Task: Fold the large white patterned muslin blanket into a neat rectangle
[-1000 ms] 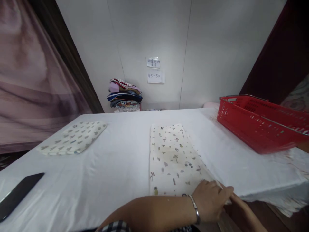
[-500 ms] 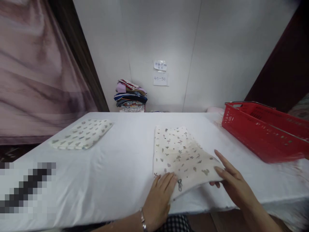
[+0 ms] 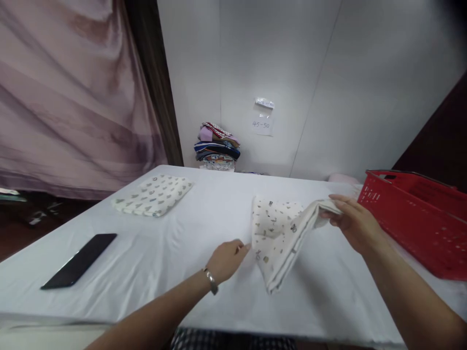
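Observation:
A cream cloth with small printed figures lies folded on the white-covered table. My right hand is closed on the cloth's right end and holds it lifted off the table, so the fabric hangs in a fold. My left hand rests on the table at the cloth's near left corner, fingers curled and touching its edge.
A second folded printed cloth lies at the far left of the table. A black phone rests near the left front. A red plastic basket stands at the right. A pile of folded clothes sits against the wall.
My right hand has raised the cloth's near end and carried it up and away from me. My left hand slid to the cloth's left edge. The view turned to the left.

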A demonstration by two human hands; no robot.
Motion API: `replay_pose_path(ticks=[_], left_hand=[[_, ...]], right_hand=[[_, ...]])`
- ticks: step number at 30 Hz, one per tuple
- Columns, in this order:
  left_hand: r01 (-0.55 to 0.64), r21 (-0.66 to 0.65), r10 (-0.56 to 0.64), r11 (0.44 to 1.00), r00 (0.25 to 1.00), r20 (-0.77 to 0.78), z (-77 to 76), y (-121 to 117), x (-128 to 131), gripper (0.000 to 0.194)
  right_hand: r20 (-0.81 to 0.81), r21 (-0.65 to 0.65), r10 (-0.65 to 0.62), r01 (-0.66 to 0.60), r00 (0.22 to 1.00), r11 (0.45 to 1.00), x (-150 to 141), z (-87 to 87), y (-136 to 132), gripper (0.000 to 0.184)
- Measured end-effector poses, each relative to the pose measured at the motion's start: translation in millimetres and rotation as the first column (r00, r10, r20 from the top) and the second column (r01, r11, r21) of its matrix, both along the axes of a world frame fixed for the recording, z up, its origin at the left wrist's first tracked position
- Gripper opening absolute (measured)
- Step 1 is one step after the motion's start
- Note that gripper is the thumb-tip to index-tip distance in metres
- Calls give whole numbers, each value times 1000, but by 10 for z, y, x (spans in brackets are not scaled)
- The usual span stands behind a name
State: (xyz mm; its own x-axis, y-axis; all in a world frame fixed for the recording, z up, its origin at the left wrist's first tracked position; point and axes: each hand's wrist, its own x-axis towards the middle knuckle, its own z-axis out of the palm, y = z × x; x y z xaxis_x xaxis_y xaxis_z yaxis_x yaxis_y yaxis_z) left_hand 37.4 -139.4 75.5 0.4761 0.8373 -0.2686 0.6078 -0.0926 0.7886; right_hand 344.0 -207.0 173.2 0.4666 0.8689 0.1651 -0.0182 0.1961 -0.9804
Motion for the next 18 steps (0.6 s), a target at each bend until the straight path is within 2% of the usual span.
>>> replay_pose_path(ticks=[1,2,3,4,5,6,8,10,12,15,18], left_hand=[[23,-273,-13,962,999,41,-69,-9,45,60],[72,-516,-9,853,992,124,-147,-34,88,72],[149,-685,33,713,969,245,-222,-69,130,80],[243,-765,116,597,917,382,-280,-107,169,86],[336,-781,218,526,835,506,-315,-144,204,89],[409,-766,316,497,737,598,-322,-174,232,90],[486,-719,451,497,564,692,-264,-202,262,83],[486,-699,518,524,469,715,-156,-164,261,64],[427,-696,577,578,390,718,-40,-35,259,42],[282,-691,630,665,285,722,168,380,370,22],[202,-646,584,736,293,757,547,1022,714,16]], right_hand=[[17,19,5,-5,1000,1000,-28,72,55,34],[40,34,10,-11,999,999,-62,140,98,34],[65,47,12,-15,998,999,-100,201,133,34],[89,60,13,-19,996,998,-141,252,161,34],[108,73,13,-21,994,997,-180,293,184,34],[118,82,14,-24,993,996,-216,321,205,33],[117,90,24,-34,993,995,-269,346,246,32],[105,83,37,-46,994,996,-286,339,296,33],[96,66,49,-56,994,996,-254,320,373,34],[79,30,47,-49,996,998,-94,333,574,34],[67,54,-36,33,997,998,154,496,837,24]])
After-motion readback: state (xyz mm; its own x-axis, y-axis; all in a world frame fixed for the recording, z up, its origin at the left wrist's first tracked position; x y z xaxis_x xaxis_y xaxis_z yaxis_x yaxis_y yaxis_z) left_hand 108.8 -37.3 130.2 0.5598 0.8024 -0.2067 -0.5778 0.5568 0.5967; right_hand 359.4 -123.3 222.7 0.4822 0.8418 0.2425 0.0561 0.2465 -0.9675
